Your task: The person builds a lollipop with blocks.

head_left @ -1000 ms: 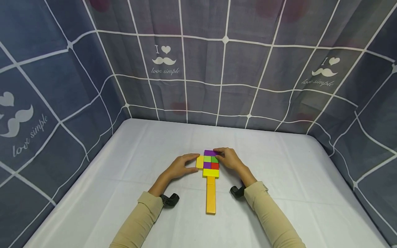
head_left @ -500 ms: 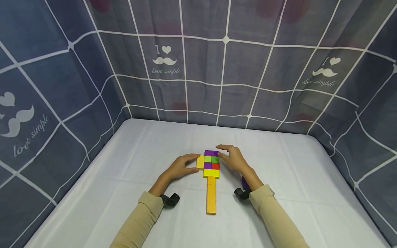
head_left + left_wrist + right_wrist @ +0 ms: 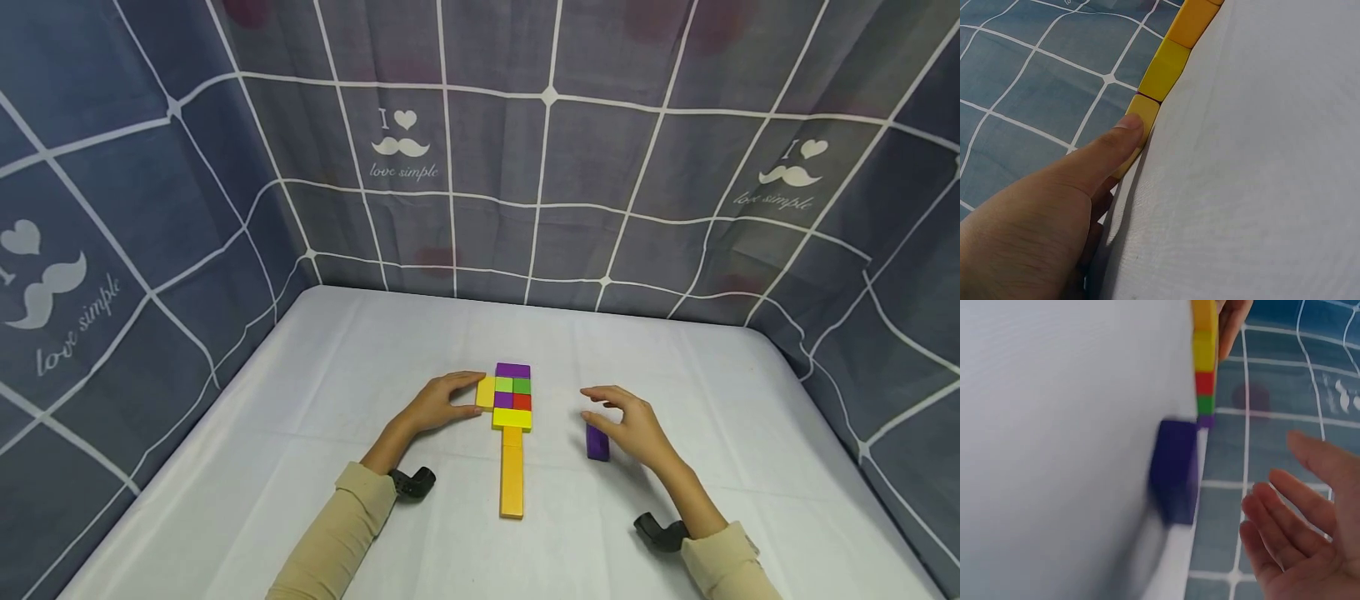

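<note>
My left hand (image 3: 435, 404) pinches a pale yellow block (image 3: 486, 393) between thumb and fingers, at the left side of a flat pattern of coloured blocks. The thumb lies on the block's near edge in the left wrist view. A purple block (image 3: 513, 370) tops the pattern. Below it come light green, green, small purple and red (image 3: 522, 402) blocks, then a wide yellow block (image 3: 512, 418). A long orange block (image 3: 512, 479) runs down from there. My right hand (image 3: 633, 425) hovers over a separate dark purple block (image 3: 597, 442), fingers spread and holding nothing.
A white cloth (image 3: 420, 550) covers the table. Grey curtains (image 3: 495, 150) with white grid lines enclose its back and sides. Each wrist wears a black camera, such as the right one's camera (image 3: 660, 533).
My right hand has left the top right of the pattern and moved right and nearer, to the separate purple block, which has come into view. The left hand stays put.
</note>
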The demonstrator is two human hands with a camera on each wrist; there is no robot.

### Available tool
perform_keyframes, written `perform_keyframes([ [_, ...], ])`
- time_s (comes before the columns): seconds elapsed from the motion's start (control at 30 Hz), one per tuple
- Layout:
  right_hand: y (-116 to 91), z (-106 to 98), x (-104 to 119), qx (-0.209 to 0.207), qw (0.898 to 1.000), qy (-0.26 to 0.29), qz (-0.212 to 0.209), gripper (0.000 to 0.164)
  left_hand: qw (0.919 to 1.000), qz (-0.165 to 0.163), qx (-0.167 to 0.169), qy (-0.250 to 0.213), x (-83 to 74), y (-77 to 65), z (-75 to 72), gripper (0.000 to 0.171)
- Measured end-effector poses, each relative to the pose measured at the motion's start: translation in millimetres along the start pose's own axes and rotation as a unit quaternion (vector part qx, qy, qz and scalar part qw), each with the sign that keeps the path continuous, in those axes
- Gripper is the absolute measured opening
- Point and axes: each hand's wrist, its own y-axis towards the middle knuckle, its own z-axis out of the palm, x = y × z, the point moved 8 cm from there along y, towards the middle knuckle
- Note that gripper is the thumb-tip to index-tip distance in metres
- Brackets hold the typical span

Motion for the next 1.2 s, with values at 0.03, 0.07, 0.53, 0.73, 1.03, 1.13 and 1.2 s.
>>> perform_keyframes([
  [0.03,-5,-2,-4,0.001,1.000,0.000,0.002,0.041,1.0000,0.000,0.000,0.000,-0.2,0.1,-0.1,0.063],
  [0.07,-10,-3,-8,0.005,1.000,0.000,0.006,0.044,1.0000,-0.001,0.000,0.002,-0.1,0.2,-0.1,0.063],
  [0.53,-41,8,-35,0.081,0.996,-0.017,0.035,0.070,0.9999,0.013,-0.008,-0.003,-1.7,-0.2,-0.7,0.062],
  [0.73,-39,7,-35,0.071,0.997,-0.014,0.028,0.064,0.9999,0.011,-0.009,-0.005,-1.5,-0.2,-1.0,0.061],
  [1.03,-9,1,-16,0.050,0.999,0.005,-0.005,0.062,0.9999,-0.008,-0.007,-0.007,-0.8,-1.0,-0.6,0.061],
  [1.13,8,0,-9,0.031,0.999,0.021,-0.015,0.061,0.9999,-0.008,-0.007,-0.006,-1.5,-1.0,-1.0,0.061],
  [1.2,18,3,-5,0.028,0.999,0.031,-0.022,0.061,0.9999,-0.007,-0.008,-0.005,-1.8,-0.6,-1.1,0.061],
])
